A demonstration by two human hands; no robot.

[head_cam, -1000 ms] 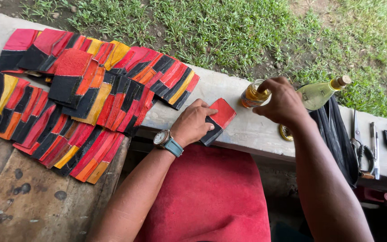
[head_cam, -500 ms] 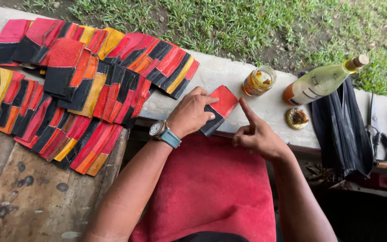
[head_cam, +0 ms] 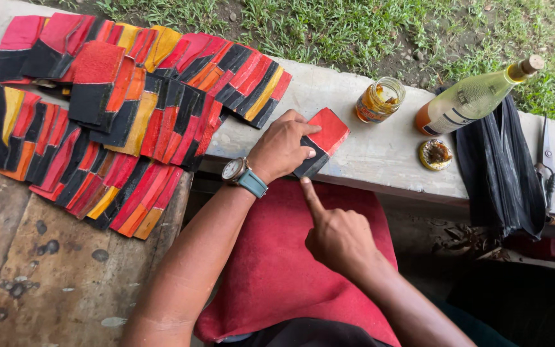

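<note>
Daylit grass (head_cam: 329, 26) behind a pale concrete ledge (head_cam: 380, 157).

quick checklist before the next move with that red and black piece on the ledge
1. Piece pinned flat on the ledge by the left hand: ok.
2. Right hand free, index finger pointing at the piece's near edge: ok.
3. Open jar upright, apart from the piece: ok.
4. Jar lid off, lying by the bottle: ok.
5. Bottle corked, lying tilted on the black bag; stable: cannot tell.
6. Finished pieces apart from the jar: ok.
</note>
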